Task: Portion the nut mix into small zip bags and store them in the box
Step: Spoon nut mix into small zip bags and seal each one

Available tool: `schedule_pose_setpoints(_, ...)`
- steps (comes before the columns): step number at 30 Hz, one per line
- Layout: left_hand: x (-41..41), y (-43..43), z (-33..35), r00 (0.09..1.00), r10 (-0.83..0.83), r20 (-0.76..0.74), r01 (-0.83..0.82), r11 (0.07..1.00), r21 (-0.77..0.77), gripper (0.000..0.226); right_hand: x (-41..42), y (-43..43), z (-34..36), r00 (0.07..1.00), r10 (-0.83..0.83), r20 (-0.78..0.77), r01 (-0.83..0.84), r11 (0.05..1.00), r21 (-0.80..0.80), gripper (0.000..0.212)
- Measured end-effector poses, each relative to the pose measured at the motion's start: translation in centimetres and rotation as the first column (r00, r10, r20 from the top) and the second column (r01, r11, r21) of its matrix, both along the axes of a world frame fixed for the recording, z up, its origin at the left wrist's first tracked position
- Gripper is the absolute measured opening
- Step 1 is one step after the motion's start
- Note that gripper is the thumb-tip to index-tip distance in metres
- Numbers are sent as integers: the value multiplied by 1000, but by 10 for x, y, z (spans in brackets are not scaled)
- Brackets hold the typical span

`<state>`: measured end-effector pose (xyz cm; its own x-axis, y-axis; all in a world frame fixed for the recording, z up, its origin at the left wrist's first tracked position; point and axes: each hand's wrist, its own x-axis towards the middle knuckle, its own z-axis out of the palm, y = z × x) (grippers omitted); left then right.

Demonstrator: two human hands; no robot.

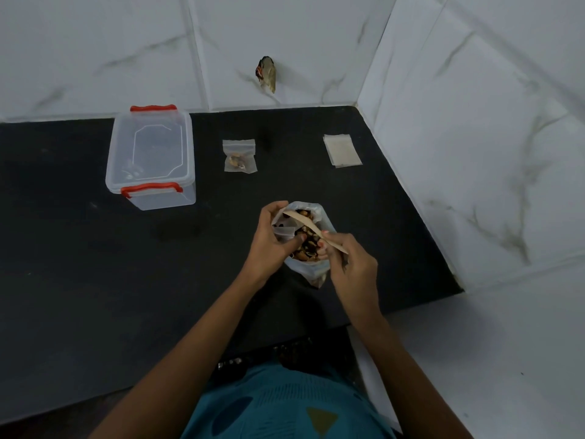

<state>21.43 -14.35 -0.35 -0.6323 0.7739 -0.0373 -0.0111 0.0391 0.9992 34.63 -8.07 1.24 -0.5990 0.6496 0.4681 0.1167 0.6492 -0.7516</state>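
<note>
nut mix (306,247) fills a clear big bag (317,271) that stands open-mouthed on the black table (95,280), and both hands meet at its mouth. the left hand (271,243) comes in from the left of the big bag, its grip curled tight: the fingers hook over the near-left rim and hold a small bag (283,231), clear and seemingly empty, against the opening. the right hand (352,264) sits at the right of the big bag, its grip narrow, pinching the handle of a wooden spoon (303,221) between thumb and fingertips. the spoon slants across the mouth of the big bag, its wide end over the nuts at the far-left side, its handle passing out through the right hand. beyond the big bag and a little left lies a filled bag (239,155), flat on the table with a few nuts in it. far left of the big bag stands the box (152,156), clear plastic, lid on, with red clips (152,187) at its near and far ends. beyond the big bag to the right lies a stack of empty bags (342,150), near the tiled wall corner.
</note>
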Motion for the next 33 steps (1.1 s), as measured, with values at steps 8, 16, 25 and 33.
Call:
schedule_pose_setpoints(8,-2,3,3,1000,-12,-22,12,1000,-16,62,-3,-2,0,994,0,111,-48,902,429,19)
schedule_pose_setpoints(16,-5,3,6,1000,-6,-7,6,1000,-23,63,-4,-2,-7,991,-53,121,-20,847,532,29)
schedule_pose_setpoints(25,-14,2,1,1000,16,-7,-16,999,-32,65,-6,2,0,1000,-2,-16,4,994,108,22)
schedule_pose_setpoints(33,-21,1,-2,1000,-3,-10,2,1000,-18,66,-13,6,8,1000,-7,18,9,994,-106,20)
